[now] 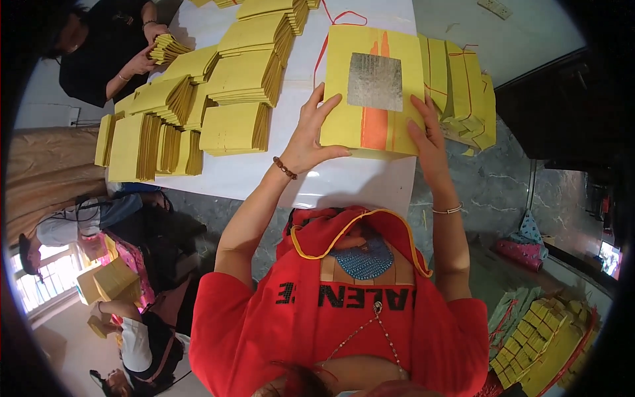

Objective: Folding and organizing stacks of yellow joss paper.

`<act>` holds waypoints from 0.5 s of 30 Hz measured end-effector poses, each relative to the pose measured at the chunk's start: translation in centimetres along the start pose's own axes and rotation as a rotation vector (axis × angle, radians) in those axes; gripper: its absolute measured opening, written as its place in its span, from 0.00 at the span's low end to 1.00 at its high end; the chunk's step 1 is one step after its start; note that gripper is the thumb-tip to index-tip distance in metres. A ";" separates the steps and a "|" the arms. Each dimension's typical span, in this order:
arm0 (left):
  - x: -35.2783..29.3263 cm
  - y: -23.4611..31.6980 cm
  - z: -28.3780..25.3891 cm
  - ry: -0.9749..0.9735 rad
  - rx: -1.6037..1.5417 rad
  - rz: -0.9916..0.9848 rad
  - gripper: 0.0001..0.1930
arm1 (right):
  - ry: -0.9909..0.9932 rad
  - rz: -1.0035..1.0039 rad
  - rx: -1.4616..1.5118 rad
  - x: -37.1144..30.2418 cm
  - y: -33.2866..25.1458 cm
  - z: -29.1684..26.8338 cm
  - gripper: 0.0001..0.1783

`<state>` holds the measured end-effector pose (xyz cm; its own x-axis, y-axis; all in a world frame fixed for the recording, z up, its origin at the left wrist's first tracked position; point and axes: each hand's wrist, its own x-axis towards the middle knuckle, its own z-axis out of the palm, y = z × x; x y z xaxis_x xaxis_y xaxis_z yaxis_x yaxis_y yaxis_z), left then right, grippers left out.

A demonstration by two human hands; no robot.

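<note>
Squarely between the two hands, the yellow paper stack [374, 83] sat by the right edge of the white table [337, 182], its long axis running near to far. The left hand [313, 135] was spread against its left side, thumb along the near edge, and the right hand [430, 137] cupped its right side with bent fingers. A red cord [322, 54] lay beyond the left hand, the nearer one to it.

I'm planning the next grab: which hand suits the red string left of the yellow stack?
The left hand, I think: the red string runs down close to it. The right hand is across the yellow stack. Both hands touch the stack, so the left would release first.
</note>
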<state>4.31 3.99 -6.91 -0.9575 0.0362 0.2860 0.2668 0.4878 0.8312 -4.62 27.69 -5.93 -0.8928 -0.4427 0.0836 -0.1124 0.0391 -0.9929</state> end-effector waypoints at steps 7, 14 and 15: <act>-0.1 0.1 0.1 0.008 0.155 0.042 0.47 | 0.028 -0.197 -0.064 -0.5 -0.5 -0.2 0.26; -0.2 0.5 0.5 0.040 0.205 0.072 0.44 | -0.188 -0.519 -0.799 -1.3 -1.5 -1.4 0.21; -0.3 0.5 0.5 0.048 0.226 0.078 0.43 | -0.186 -0.516 -0.799 -1.3 -1.4 -1.3 0.21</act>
<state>4.65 4.68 -6.85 -0.9273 0.0425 0.3718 0.3031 0.6680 0.6796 -3.88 29.41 -4.54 -0.5747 -0.7080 0.4104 -0.7960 0.3670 -0.4814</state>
